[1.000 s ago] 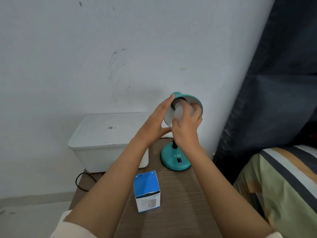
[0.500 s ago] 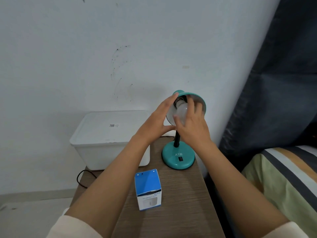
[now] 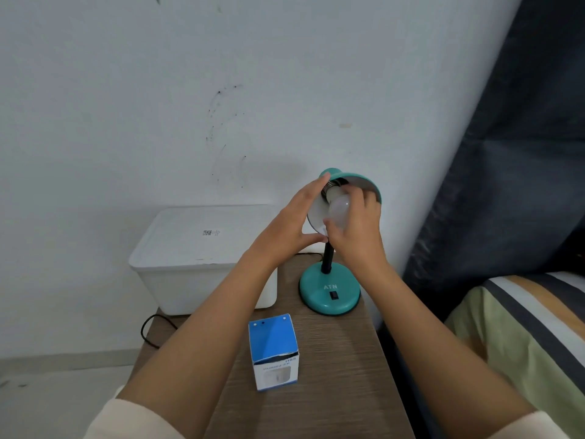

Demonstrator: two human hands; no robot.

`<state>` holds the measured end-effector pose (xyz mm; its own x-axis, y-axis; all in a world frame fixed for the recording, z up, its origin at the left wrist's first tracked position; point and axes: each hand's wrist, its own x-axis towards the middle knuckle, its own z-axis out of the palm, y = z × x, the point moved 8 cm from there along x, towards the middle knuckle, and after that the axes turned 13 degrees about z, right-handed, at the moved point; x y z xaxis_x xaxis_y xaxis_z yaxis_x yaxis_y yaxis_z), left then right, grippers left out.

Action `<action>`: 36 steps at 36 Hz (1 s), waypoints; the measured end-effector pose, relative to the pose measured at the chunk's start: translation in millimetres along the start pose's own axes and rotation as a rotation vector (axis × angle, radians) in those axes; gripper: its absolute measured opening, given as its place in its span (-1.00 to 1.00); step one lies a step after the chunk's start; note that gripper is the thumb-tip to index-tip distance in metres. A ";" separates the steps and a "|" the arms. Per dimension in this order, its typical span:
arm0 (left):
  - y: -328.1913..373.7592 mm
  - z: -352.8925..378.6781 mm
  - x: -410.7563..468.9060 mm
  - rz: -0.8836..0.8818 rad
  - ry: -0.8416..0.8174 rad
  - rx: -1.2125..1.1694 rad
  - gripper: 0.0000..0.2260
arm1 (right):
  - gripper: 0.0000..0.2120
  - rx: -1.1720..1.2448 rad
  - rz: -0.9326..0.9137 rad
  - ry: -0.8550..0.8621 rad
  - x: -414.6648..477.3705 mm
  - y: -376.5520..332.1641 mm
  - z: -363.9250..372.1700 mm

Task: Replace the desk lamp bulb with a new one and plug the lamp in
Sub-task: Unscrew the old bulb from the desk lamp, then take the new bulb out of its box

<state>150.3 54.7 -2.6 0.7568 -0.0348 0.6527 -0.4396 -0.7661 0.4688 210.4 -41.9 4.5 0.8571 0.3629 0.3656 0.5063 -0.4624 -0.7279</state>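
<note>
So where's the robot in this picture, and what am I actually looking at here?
There is no machine here: these are a person's two bare hands, filmed by a wide-angle camera worn on the head, looking forward and down. The left hand rests against the shade of the teal lamp, while the right hand holds the white bulb at the socket. The lamp stands on a wooden table, beside a white lidded bin. Nearer the camera stands a blue and white box.
</note>
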 end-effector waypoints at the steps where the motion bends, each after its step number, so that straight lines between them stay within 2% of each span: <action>1: -0.1 -0.1 -0.2 0.001 0.002 0.000 -0.18 | -0.42 -0.019 -0.023 0.018 -2.0 0.7 -1.4; 10: -1.4 -0.1 0.3 -0.009 -0.002 0.012 -0.17 | -0.44 -0.099 -0.004 -0.018 -0.7 2.0 0.2; 22: 6.5 0.0 -6.5 -0.055 -0.009 0.056 -0.15 | -0.52 0.102 0.046 0.060 -40.1 19.0 -35.2; 27: 10.4 -1.4 -52.9 -0.191 0.052 0.092 -0.34 | -0.54 0.144 0.123 0.063 -82.3 44.5 -40.3; 30: 16.9 6.0 -101.5 -0.314 0.001 0.080 -0.43 | -0.54 0.127 0.168 0.019 -111.3 67.8 -30.6; 33: 20.1 13.4 -148.8 -0.431 -0.037 0.081 -0.40 | -0.55 0.075 0.227 -0.058 -141.1 93.3 -14.2; 36: 16.9 20.4 -185.9 -0.539 -0.045 0.046 -0.25 | -0.57 0.033 0.309 -0.173 -168.6 119.4 3.8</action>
<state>12.0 35.1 -128.1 0.8898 0.3442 0.2997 0.0379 -0.7101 0.7031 126.0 -155.3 -146.2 0.9392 0.3427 0.0234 0.2196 -0.5466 -0.8081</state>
